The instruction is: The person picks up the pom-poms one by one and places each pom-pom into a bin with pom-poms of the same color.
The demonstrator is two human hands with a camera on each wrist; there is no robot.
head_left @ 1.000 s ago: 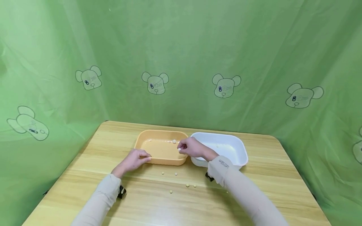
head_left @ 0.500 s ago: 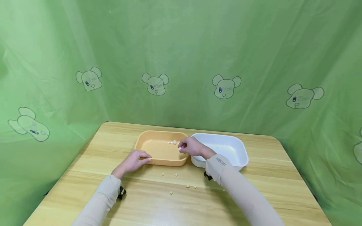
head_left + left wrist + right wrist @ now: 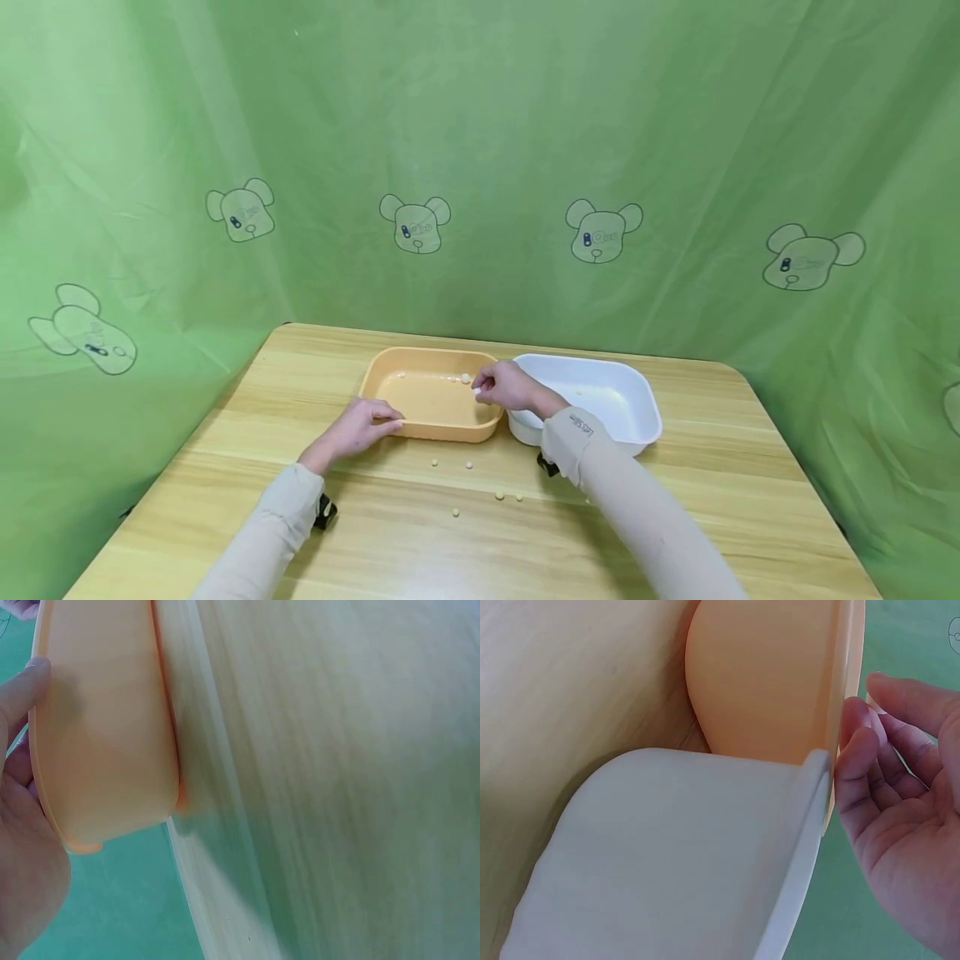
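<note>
An orange plastic basin (image 3: 450, 433) stands near the back of the table with several small pale balls inside, the largest a white ball (image 3: 465, 378). My left hand (image 3: 354, 428) grips its near left rim; in the left wrist view the thumb (image 3: 30, 682) lies on the outer side and fingers go behind the rim. Over the basin's right end, my right hand (image 3: 513, 387) pinches a small white ball (image 3: 477, 391) between thumb and fingertips. The right wrist view shows this hand (image 3: 907, 802) above both basins' rims, the ball partly hidden by the fingers.
Right against the orange basin stands a white basin (image 3: 651, 404), partly behind my right forearm, with a tiny pale ball (image 3: 578, 392) inside. Several loose balls lie on the wooden table (image 3: 390, 542) in front, among them a yellowish ball (image 3: 499, 496). A green curtain (image 3: 495, 283) hangs behind.
My right hand has risen very slightly over the orange basin, still pinching the white ball. My left hand keeps its grip on the rim. The head view has shifted a little.
</note>
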